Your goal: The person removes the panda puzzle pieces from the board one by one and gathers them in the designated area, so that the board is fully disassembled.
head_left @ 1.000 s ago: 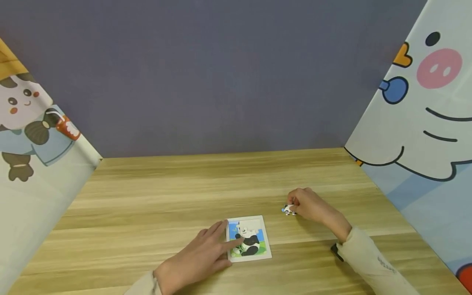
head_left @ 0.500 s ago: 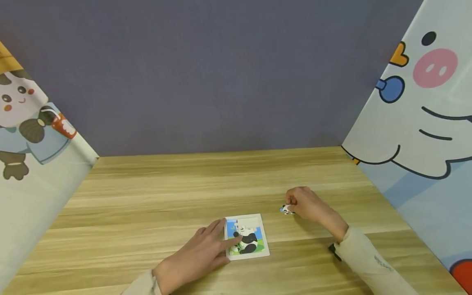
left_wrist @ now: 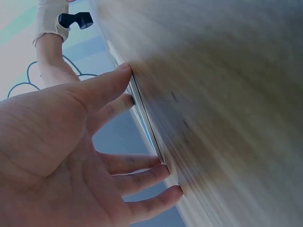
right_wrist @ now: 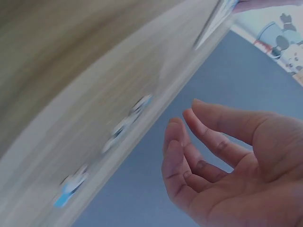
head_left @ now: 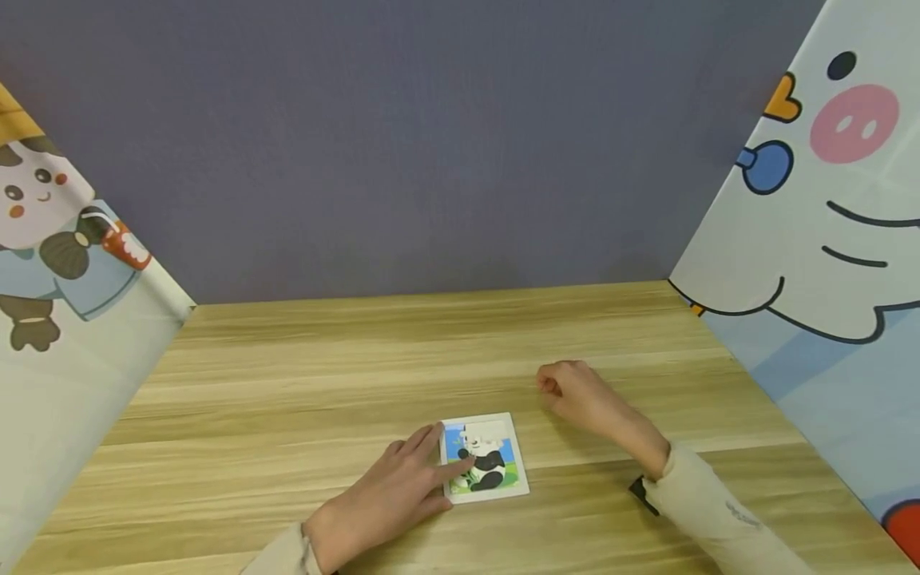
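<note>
A square panda jigsaw puzzle (head_left: 492, 471) in a white frame lies on the wooden table, its upper right part showing pale bare backing. My left hand (head_left: 391, 491) rests at the frame's left side, with fairly straight fingers at its edge and one finger on the picture. To the right of the puzzle, my right hand (head_left: 592, 403) hovers low with loosely curled fingers. In the right wrist view nothing shows between the fingertips of that hand (right_wrist: 232, 161). Several blurred puzzle pieces (right_wrist: 72, 187) lie on the table beside it; from the head view the hand hides them.
Around the puzzle spreads the wooden table (head_left: 323, 375). A grey panel (head_left: 431, 160) stands along its back edge. Cartoon-printed panels (head_left: 819, 208) flank it left and right. A black wrist-worn device (head_left: 643, 495) sits under the right sleeve.
My right hand has shifted slightly left. The panda-face piece seen at its fingertips before is out of sight in the head view. My left hand keeps its place on the puzzle.
</note>
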A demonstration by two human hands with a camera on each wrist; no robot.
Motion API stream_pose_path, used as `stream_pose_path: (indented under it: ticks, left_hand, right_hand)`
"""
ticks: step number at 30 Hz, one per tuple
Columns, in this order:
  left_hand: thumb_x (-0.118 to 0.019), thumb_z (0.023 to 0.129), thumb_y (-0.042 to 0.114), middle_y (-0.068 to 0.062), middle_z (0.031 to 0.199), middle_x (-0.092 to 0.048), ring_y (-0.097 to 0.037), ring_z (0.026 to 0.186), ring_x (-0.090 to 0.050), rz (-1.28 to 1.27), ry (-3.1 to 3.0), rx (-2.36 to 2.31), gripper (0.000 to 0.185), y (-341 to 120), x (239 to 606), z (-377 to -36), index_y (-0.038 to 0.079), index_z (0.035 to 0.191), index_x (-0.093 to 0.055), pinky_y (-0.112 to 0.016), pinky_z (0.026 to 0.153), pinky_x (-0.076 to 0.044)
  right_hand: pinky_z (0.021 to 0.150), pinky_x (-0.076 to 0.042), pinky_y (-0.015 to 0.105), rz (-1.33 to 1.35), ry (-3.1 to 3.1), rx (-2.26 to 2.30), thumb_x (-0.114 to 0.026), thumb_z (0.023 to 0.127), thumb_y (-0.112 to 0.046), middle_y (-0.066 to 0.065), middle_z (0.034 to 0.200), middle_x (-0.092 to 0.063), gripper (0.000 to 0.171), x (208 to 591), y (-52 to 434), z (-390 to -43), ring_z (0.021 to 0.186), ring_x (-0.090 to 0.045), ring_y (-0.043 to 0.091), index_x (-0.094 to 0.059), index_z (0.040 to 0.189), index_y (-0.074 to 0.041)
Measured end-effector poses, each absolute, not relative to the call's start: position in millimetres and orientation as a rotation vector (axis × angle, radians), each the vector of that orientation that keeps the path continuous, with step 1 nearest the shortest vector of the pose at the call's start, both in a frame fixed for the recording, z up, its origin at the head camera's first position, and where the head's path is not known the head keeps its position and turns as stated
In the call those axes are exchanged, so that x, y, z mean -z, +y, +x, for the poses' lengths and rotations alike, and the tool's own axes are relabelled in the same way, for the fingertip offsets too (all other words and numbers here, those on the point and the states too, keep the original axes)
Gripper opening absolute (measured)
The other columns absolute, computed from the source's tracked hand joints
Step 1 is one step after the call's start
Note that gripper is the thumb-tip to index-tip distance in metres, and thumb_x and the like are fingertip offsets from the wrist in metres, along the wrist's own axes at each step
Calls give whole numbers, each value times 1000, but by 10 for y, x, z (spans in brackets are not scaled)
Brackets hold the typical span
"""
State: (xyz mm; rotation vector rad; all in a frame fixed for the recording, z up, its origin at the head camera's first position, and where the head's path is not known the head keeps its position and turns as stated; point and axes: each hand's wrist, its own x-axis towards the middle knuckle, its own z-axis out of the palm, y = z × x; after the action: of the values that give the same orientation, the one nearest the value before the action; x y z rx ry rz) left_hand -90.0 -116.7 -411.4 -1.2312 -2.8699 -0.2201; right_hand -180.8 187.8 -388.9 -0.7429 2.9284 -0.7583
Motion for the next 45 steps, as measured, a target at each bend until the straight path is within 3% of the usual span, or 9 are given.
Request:
stream_pose_path:
  ticks: [14,23,37,40,45]
  left_hand:
    - [-65,95,41,-29,148,-42,-41,134,-45,-1212,-2910,207,51,-1179,4085,-892,31,144,-54,-56,90,-51]
    - [-65,95,41,-25,150,-42,-42,134,-45,-1266,-2892,230,51,-1169,4126,-884,30,143,-56,-57,88,-52]
    - [-65,95,40,-25,150,-42,-41,134,-45,-1263,-2889,204,51,-1179,4084,-885,28,144,-55,-56,88,-53]
    - [-65,95,41,-23,151,-42,-41,134,-45,-1260,-2895,205,52,-1176,4085,-886,29,144,-55,-56,88,-53]
    - [-65,94,42,-23,151,-42,-42,133,-45,-1252,-2892,200,53,-1173,4109,-895,30,144,-54,-56,89,-52]
  right_hand:
    - [69,-54,27,-871,2688,808,-69,92,-4,4,92,-69,12,3860,1137,-1677,79,-64,12,-71,103,-3]
    - [88,-53,32,-934,2649,645,-69,91,-7,4,115,-65,26,3980,847,-1550,107,-60,19,-69,118,-4]
    - [80,-49,28,-856,2684,493,-67,93,-10,-5,104,-52,23,3943,752,-1516,102,-48,14,-60,115,-11]
    - [78,-48,27,-878,2694,505,-68,92,-10,-6,102,-53,22,3944,771,-1525,100,-49,13,-61,113,-13]
    - [69,-49,21,-1006,2680,632,-67,92,-2,-2,93,-63,15,3939,827,-1572,82,-57,8,-62,102,-11]
